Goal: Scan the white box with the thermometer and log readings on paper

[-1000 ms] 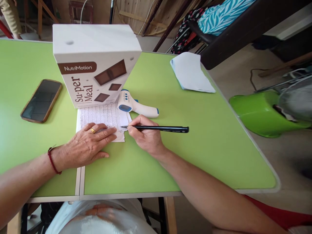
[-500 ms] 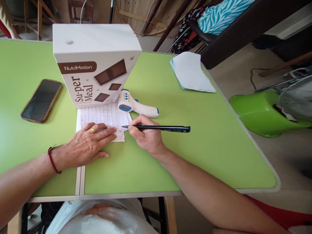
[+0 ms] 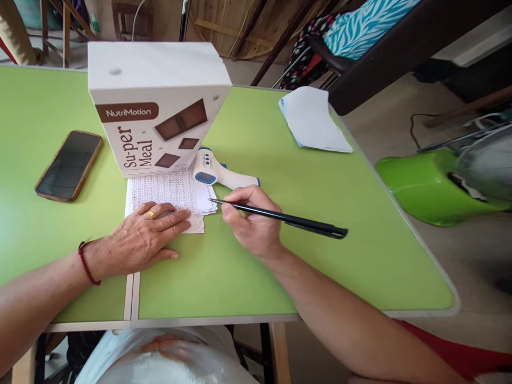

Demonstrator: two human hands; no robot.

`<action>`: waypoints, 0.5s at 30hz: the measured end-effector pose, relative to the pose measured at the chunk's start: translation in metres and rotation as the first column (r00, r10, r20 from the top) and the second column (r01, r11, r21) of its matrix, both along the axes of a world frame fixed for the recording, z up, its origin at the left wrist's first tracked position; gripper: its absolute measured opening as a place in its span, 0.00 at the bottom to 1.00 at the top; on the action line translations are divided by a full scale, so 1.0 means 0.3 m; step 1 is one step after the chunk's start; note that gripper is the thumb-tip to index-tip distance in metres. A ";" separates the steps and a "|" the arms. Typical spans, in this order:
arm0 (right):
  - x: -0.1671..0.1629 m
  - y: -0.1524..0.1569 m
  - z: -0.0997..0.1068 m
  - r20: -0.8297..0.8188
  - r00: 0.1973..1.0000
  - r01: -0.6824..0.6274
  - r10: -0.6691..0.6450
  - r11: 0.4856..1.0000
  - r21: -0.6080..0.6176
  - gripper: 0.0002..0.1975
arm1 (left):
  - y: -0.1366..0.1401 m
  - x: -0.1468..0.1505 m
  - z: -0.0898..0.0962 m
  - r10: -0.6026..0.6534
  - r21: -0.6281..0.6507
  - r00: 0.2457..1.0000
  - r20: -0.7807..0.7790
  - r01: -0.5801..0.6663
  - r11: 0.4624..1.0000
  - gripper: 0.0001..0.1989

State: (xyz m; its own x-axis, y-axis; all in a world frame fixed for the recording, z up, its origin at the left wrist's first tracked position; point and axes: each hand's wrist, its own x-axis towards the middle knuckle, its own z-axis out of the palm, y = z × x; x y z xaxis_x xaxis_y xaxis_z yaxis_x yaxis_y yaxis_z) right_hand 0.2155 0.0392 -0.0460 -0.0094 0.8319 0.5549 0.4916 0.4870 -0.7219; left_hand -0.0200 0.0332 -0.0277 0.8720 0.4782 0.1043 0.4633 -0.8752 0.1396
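Small sheets of paper covered in rows of handwriting (image 3: 168,191) lie on the green table, their far edge hidden by a white box. My left hand (image 3: 146,234) rests flat on the near part of the sheets, fingers stretched out. A black pen (image 3: 288,217) is pinched in my right hand (image 3: 254,221), just right of the sheets. Its tip points left over the right edge of the paper; whether it touches I cannot tell. Just beyond my right hand lies a white and blue infrared thermometer (image 3: 224,173), partly over the paper.
The white NutriMotion box (image 3: 160,69) stands upright behind the sheets. A phone (image 3: 69,165) lies at the left. More folded paper (image 3: 315,120) sits at the far right of the table (image 3: 320,277). A green bucket (image 3: 424,186) stands beyond the right edge.
My right hand has moved to the right with the pen, whose back end has swung toward me. The left hand and the sheets have stayed in place.
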 end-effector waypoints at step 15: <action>0.044 -0.054 0.067 0.654 0.752 -0.255 0.081 0.951 0.176 0.05 | 0.049 -0.030 0.038 0.147 -0.073 0.797 0.586 -0.129 0.989 0.12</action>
State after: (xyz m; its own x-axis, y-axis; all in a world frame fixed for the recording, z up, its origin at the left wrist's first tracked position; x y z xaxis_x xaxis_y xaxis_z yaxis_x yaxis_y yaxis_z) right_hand 0.2287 0.0229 -0.0257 -0.5565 0.6241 0.5484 0.6840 0.7188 -0.1239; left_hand -0.0288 0.0480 -0.0165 0.5718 0.5997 0.5598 0.4000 -0.7995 0.4481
